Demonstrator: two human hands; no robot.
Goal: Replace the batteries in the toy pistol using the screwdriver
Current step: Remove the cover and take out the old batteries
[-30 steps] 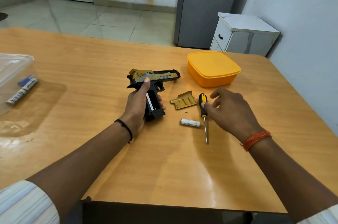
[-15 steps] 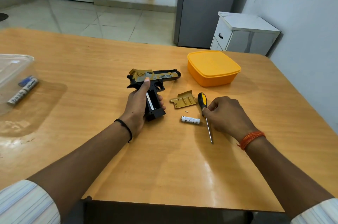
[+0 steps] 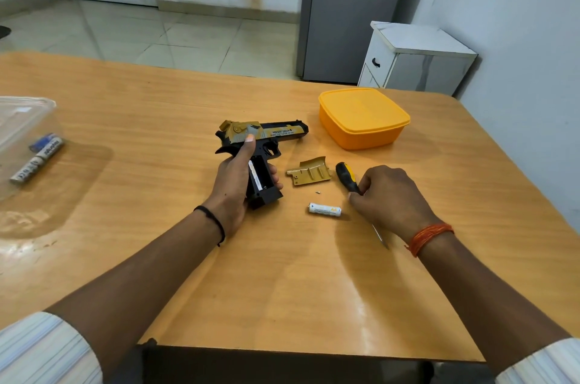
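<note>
The toy pistol [image 3: 262, 145] is held flat on the desk [image 3: 157, 120] by the left hand [image 3: 233, 186], whose grip is clamped on its handle; the battery bay is uncovered. Right of the pistol lie the gold cover [image 3: 309, 171], a tiny screw [image 3: 317, 192] and a white battery [image 3: 324, 209]. Beyond these, the screwdriver [image 3: 347, 177] is enclosed by the right hand [image 3: 390, 198].

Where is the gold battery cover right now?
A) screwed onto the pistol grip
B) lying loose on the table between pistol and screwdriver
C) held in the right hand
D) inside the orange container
B: the gold battery cover lies on the table between the toy pistol and the screwdriver, and the grip's compartment is open.
</note>
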